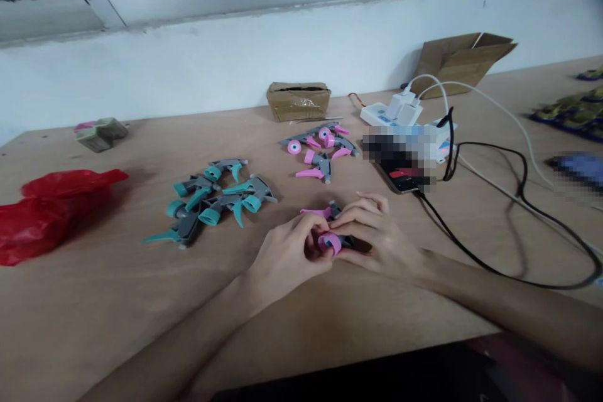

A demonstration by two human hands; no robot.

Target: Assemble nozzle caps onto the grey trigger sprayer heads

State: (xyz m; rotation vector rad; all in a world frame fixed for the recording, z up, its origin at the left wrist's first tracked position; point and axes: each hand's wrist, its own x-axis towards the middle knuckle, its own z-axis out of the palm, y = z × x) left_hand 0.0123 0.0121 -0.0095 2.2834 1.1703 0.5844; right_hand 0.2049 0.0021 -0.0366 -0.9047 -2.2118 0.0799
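Note:
Near the table's front edge, my left hand [292, 250] pinches the pink collar of a grey-and-pink trigger sprayer head [330, 243]. Closed round its grey body from the other side is my right hand [379, 235], whose fingers hide much of it. The pink trigger shows above my left fingers. Beyond my hands lies a loose group of pink-and-grey sprayer heads [320, 165]. To the left, several teal-and-grey sprayer heads [229, 201] lie in a heap, their collars and triggers pointing various ways.
A red plastic bag [51, 210] lies at the left. Along the wall stand a small cardboard box [298, 102] and an open carton [459, 66]. A white power strip [377, 114], a phone [400, 173] and a looping black cable [475, 267] occupy the right side.

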